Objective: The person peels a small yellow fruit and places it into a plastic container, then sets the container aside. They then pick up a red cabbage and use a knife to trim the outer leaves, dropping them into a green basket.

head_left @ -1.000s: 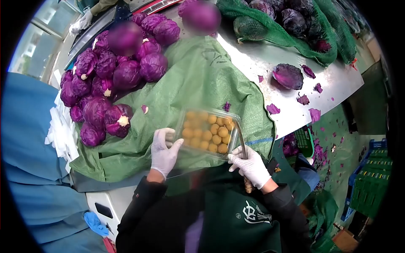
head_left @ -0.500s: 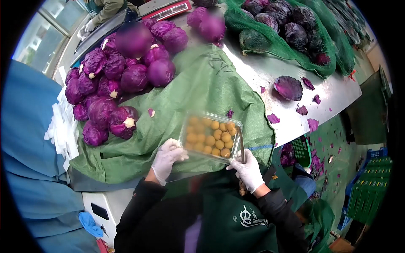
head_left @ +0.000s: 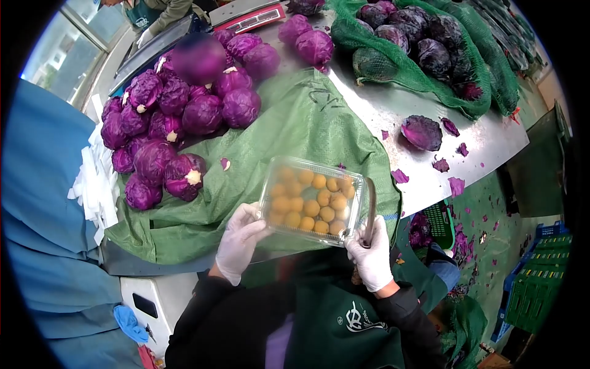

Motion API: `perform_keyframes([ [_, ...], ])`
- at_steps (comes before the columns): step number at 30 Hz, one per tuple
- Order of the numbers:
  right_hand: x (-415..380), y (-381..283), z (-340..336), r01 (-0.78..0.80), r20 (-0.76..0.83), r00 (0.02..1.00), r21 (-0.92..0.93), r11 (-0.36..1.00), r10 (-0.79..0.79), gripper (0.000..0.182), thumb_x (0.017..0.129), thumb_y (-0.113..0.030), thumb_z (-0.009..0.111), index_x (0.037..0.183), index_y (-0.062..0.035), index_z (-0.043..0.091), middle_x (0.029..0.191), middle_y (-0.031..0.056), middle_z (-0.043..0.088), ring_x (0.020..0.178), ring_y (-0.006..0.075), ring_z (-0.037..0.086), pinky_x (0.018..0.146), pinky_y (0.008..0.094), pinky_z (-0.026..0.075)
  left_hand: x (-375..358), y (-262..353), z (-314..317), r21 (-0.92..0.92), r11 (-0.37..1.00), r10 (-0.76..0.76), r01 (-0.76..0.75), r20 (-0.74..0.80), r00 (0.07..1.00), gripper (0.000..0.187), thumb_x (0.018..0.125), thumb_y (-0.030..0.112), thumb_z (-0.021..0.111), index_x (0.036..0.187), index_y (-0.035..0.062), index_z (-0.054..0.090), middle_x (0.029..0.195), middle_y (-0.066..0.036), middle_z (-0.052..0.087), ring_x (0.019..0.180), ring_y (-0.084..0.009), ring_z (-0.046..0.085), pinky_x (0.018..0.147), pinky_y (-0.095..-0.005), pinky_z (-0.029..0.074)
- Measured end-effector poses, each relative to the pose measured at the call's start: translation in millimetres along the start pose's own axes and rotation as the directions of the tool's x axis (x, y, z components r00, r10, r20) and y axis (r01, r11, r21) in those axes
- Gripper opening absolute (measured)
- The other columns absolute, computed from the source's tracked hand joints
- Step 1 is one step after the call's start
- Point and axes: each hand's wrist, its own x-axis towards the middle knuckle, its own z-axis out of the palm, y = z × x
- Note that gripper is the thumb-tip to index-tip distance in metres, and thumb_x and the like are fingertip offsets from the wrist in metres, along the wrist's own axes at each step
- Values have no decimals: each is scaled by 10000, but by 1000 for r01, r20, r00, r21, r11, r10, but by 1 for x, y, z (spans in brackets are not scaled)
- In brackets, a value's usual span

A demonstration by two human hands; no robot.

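A clear plastic clamshell box (head_left: 312, 200) of round, yellow-brown balls (head_left: 310, 207) hangs in front of me, over the edge of the green sack (head_left: 246, 166). Its left edge is pinched between the thumb and fingers of my left hand (head_left: 239, 243), in a white glove. At the lower right corner my right hand (head_left: 373, 253), gloved too, grips the box. The same hand holds a knife (head_left: 370, 212), its narrow dark blade pointing up beside the box and its handle running down under the palm.
Purple cabbages (head_left: 203, 114) are heaped on the left of the metal table (head_left: 479, 144). A green mesh bag (head_left: 418, 80) of darker cabbages lies at the back right, near loose leaves (head_left: 421, 133). A red scale (head_left: 249, 18) and another person (head_left: 160, 15) are at the back left.
The box has shifted slightly right and looks larger and tilted, and some balls inside have rolled. My right hand has moved right with the knife. Both hands keep hold of the box.
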Motion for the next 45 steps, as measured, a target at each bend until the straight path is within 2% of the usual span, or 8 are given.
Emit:
perform_keyframes([
  [3,-1,-11,-3,80,-21,997,-21,997,-80,290,873,77,604,996,-78,393,737,-18,477,575,35,449,510,186,387,-7,9,10,-258,959,-94,118,104,990,116,890,-1,524,940,97,491,1157,-98,572,1149,-293,578,1015,-558,471],
  [9,-4,-29,0,-35,55,998,63,997,32,242,910,30,613,1014,-80,424,818,20,583,610,61,555,507,181,389,-14,-5,3,-431,902,54,7,128,990,120,880,3,523,956,96,515,1149,-93,580,1123,-306,590,1000,-527,476],
  [16,-2,-31,27,-47,258,964,-59,997,61,124,981,-84,557,1096,-45,530,954,112,680,634,102,607,439,164,339,-73,29,-70,-615,673,343,-411,-234,910,222,879,25,512,1050,119,620,1070,-76,668,1054,-286,619,1024,-490,444],
  [25,10,-12,53,-76,449,879,-206,976,164,98,989,-120,573,1068,-63,580,859,78,686,588,97,625,425,175,329,-273,16,-257,-177,225,554,-958,-786,275,275,739,-63,563,1008,-19,594,1089,-167,660,1069,-310,618,1073,-511,447],
  [29,6,-6,55,-84,472,858,-256,963,200,98,990,-128,575,1061,-61,585,847,78,685,585,98,628,422,173,328,-360,-73,-366,238,44,358,-970,-910,-207,429,725,-29,548,1151,-58,582,1185,-171,632,1148,-307,586,1080,-490,451],
  [32,2,0,54,-86,471,854,-286,954,218,98,990,-136,576,1055,-63,591,842,81,686,583,101,631,420,172,327,-399,-120,-391,323,-74,12,-943,-946,-325,496,699,-8,478,1179,-81,580,1196,-178,626,1180,-318,577,1079,-435,465],
  [39,-4,5,54,-93,454,858,-320,943,239,102,991,-147,573,1046,-65,598,845,89,689,582,109,634,422,174,336,-428,-212,-430,396,13,-196,-918,-900,-391,455,796,49,456,1228,-59,547,1173,-167,626,1180,-286,578,1050,-373,488],
  [45,0,1,47,-119,407,885,-270,956,225,129,982,-150,579,1064,-51,584,847,95,682,578,107,619,420,177,339,-426,-202,-452,-105,685,-519,-721,-765,-382,475,936,359,602,1312,73,546,1261,-154,608,1275,-227,519,1072,-421,413],
])
